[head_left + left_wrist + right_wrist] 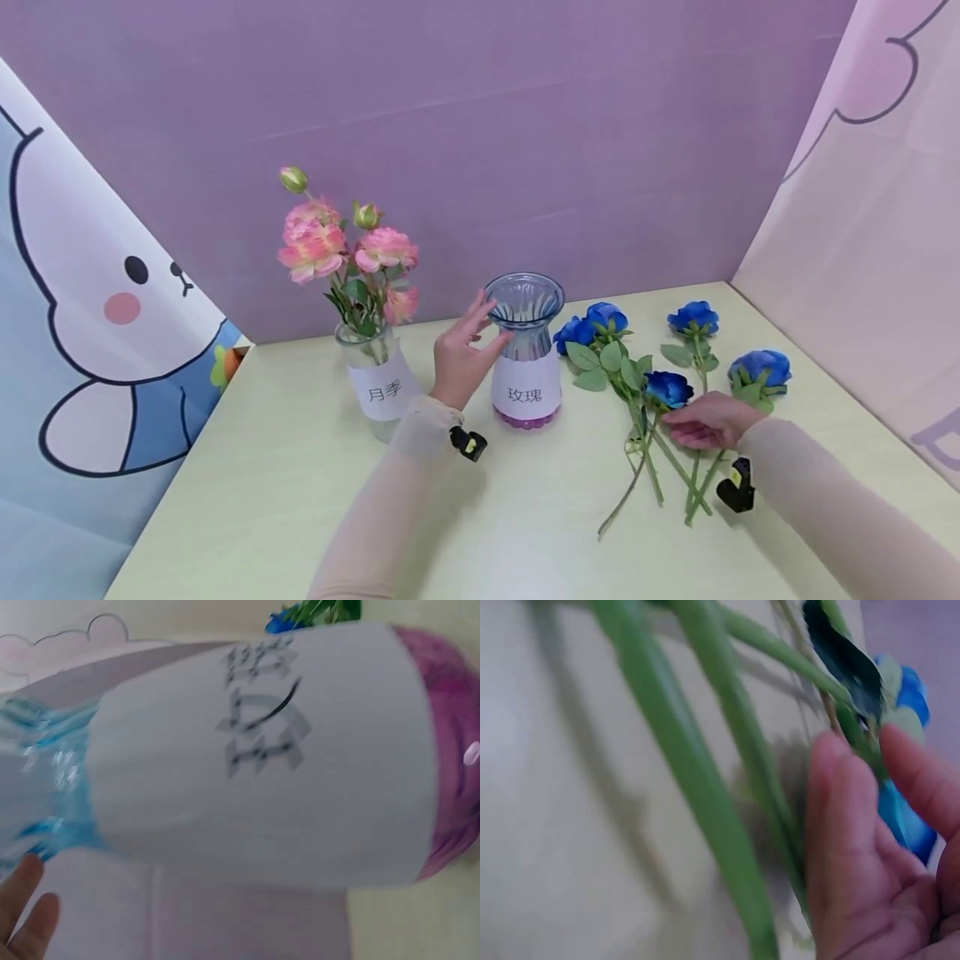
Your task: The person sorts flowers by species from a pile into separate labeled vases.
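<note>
A ribbed blue glass vase (526, 304) with a white paper label and a pink base stands upright mid-table. My left hand (467, 350) is at its left side, thumb beside the neck and fingers spread near the rim. In the left wrist view two fingertips (28, 877) show beside the vase's neck (71, 776). My right hand (712, 421) is low over the stems, right at a dark blue rose (667, 388). In the right wrist view its thumb and fingers lie on either side of the green stem (780, 656) below the flower, a gap showing between the tips.
Several more blue roses, such as one at the back (693, 318) and one at the right (761, 371), lie with crossed stems on the pale table (547, 533). At the left a labelled clear glass vase (378, 383) holds pink flowers (315, 246). A purple backdrop (480, 150) stands behind.
</note>
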### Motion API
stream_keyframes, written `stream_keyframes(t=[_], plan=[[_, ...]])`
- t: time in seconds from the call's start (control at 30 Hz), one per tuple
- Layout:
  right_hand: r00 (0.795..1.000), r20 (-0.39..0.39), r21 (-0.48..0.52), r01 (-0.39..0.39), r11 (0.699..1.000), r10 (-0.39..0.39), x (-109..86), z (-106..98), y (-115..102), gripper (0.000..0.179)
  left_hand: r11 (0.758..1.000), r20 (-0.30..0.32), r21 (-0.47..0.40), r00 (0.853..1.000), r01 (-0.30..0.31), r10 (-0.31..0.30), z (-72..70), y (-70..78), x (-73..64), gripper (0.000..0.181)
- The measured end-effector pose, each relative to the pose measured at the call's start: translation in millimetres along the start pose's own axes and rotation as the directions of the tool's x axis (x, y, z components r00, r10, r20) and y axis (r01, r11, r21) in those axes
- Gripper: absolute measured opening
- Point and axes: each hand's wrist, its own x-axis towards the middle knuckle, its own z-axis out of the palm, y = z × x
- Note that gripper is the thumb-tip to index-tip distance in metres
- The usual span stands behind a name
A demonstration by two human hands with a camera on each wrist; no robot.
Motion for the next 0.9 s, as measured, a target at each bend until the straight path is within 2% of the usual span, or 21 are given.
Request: stream_keyframes(t=[0.17, 0.27, 0.47, 0.73, 0.9], plan=[[0.998, -0.068, 0.057, 0.008, 0.998, -0.004, 3.5, 14, 3, 0.019, 0.998, -0.037, -0.012, 0.997, 0.068, -0.068, 10.7, 3.6, -8.6, 0.049], [0.995, -0.096, 0.09, 0.017, 0.996, -0.009, 4.5, 20, 3, 0.019, 0.996, -0.051, -0.019, 0.995, 0.089, -0.09, 13.9, 4.3, -10.5, 0.047], [0.987, -0.158, 0.131, 0.045, 0.99, -0.024, 7.8, 29, 4, 0.02, 0.996, -0.071, -0.033, 0.993, 0.087, -0.089, 17.0, 3.6, -11.4, 0.046], [0.984, -0.175, 0.109, 0.063, 0.992, -0.043, 14.4, 31, 4, 0.01, 0.997, -0.095, -0.037, 0.993, 0.061, -0.065, 19.8, 0.6, -12.5, 0.048], [0.969, -0.234, 0.132, 0.109, 0.985, -0.076, 14.5, 29, 2, 0.01, 0.995, -0.066, -0.064, 0.995, 0.076, -0.08, 20.6, -1.7, -14.7, 0.057]])
